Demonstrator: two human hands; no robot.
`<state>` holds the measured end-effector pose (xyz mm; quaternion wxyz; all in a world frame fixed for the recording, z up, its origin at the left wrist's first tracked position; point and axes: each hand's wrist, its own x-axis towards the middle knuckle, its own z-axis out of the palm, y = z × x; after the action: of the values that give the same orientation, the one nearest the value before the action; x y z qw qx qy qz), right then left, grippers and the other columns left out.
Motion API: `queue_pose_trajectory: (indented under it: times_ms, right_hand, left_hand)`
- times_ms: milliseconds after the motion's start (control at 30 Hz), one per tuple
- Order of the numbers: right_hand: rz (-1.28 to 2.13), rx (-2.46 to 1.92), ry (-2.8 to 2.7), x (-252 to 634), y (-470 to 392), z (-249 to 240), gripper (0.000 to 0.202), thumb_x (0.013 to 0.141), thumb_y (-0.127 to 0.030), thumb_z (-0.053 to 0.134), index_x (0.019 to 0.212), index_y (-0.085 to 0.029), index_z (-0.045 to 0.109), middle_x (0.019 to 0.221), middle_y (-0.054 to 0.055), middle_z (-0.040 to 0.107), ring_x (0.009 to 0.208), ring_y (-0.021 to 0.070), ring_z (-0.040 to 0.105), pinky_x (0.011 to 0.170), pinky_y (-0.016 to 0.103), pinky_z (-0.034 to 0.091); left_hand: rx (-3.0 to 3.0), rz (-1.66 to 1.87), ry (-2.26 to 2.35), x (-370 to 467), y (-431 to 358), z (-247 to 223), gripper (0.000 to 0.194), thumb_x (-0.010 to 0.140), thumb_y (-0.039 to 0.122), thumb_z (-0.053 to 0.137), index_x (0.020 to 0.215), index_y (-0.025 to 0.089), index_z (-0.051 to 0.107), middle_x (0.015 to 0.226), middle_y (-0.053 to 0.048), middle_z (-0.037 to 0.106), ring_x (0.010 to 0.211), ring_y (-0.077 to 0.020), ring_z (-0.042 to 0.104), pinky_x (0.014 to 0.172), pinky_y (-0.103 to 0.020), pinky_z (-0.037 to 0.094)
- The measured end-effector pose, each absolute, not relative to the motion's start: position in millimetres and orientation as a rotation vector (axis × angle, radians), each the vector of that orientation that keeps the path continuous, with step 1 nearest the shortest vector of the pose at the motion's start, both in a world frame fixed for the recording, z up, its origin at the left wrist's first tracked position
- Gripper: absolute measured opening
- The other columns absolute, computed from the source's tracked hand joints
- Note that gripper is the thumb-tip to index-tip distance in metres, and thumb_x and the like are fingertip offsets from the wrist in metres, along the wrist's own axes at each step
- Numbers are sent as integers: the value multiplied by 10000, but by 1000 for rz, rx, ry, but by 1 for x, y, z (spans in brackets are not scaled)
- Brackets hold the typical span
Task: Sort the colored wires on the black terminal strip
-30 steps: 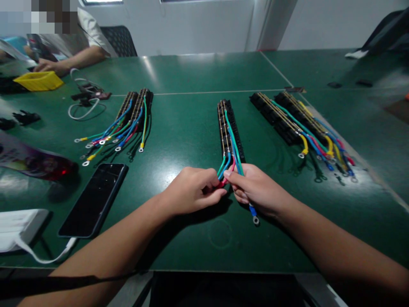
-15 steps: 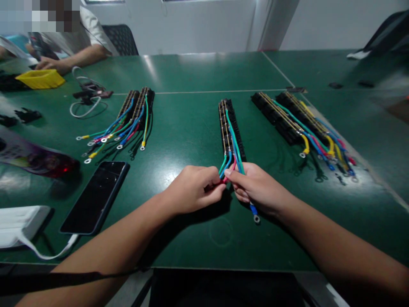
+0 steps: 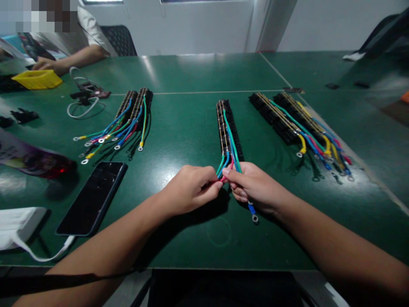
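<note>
Thumb and finger of the left hand point(image 3: 188, 189) pinch nearly shut on a red wire point(image 3: 232, 161), while the right hand point(image 3: 258, 185) closes around the wire bundle point(image 3: 235, 155), its thumb pressed on top; how many strands the curled fingers enclose cannot be told. One blue-collared metal ring point(image 3: 254, 218) pokes out below the right palm. Just beyond the knuckles, the black strip point(image 3: 224, 125) lies on the green table point(image 3: 188, 123), its wired end toward the person. A steady right grip and a gentle bend, clear of the joints, look wisest (a hard tug could strain them). Wired strips flank it, a left pair point(image 3: 137, 106) and a right pair point(image 3: 295, 117). A phone point(image 3: 92, 200) and a bottle point(image 3: 38, 160) lie at left; a co-worker's hand point(image 3: 49, 66) rests beyond.
</note>
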<state>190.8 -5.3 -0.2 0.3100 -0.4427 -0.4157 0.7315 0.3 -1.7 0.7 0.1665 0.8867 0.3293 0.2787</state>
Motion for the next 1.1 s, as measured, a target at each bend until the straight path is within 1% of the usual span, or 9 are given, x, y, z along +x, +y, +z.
queue_pose_trajectory:
  times_ms: [100,200,367,467,567,700,867,967,1100]
  right_hand:
    - [1987,-1128,-1027,192,-3,0,284,797,-324,721,740,-171,490,484,-102,421,335,15,279,321,141,255]
    - [2037,-1073,-978,194,-2,0,274,797,-302,714,711,-167,491,497,-94,432,337,11,287,320,140,254]
    - [2059,-1075,-965,195,-1,0,255,826,-255,663,675,-168,476,489,-91,415,329,10,278,314,140,242]
    - [2039,-1094,-1058,195,-1,0,283,839,-259,650,650,-170,458,469,-94,387,328,11,271,316,139,247]
    - [2028,-1095,-1182,196,-1,-2,287,852,-298,650,662,-164,481,473,-91,389,329,14,288,323,143,261]
    - [2034,-1081,-1280,196,-1,-4,299,894,-348,609,686,-164,495,466,-92,386,327,21,290,329,148,269]
    - [1917,-1171,-1408,192,-3,-2,241,904,-333,598,745,-178,506,443,-103,367,321,40,304,320,156,251]
    - [1867,-1200,-1480,191,-4,1,246,925,-332,566,745,-176,504,450,-96,381,328,42,321,323,156,244]
    - [1938,-1186,-1341,192,-5,2,266,898,-337,602,724,-181,475,467,-102,377,320,31,296,324,158,247]
  left_hand:
    - [2493,851,867,-1,-3,3,192,865,267,634,736,129,595,535,56,537,450,-42,456,463,-168,300]
    - [2520,886,742,-3,-4,4,251,814,353,714,810,124,613,569,54,559,475,-46,484,477,-170,326]
    - [2680,1026,709,-3,-3,-1,151,849,272,688,857,137,621,596,51,570,480,-55,466,483,-194,324]
    - [2734,1097,721,-4,-2,-4,200,842,318,710,913,147,635,688,21,631,543,-68,528,518,-196,364]
    - [2774,1118,691,-5,-1,-6,177,852,304,704,962,172,661,806,-12,666,635,-83,588,579,-196,412]
    - [2754,1132,638,-4,-3,-6,126,858,268,696,917,161,663,790,-20,661,657,-97,601,609,-207,435]
    - [2627,984,649,0,-3,-3,136,902,238,631,818,132,615,736,-28,638,647,-108,583,601,-219,428]
    - [2534,937,663,1,-2,1,154,911,248,619,810,132,608,713,-20,622,635,-102,568,593,-213,416]
    - [2471,979,664,0,-1,3,136,895,249,646,823,137,620,702,-15,618,639,-100,561,602,-209,416]
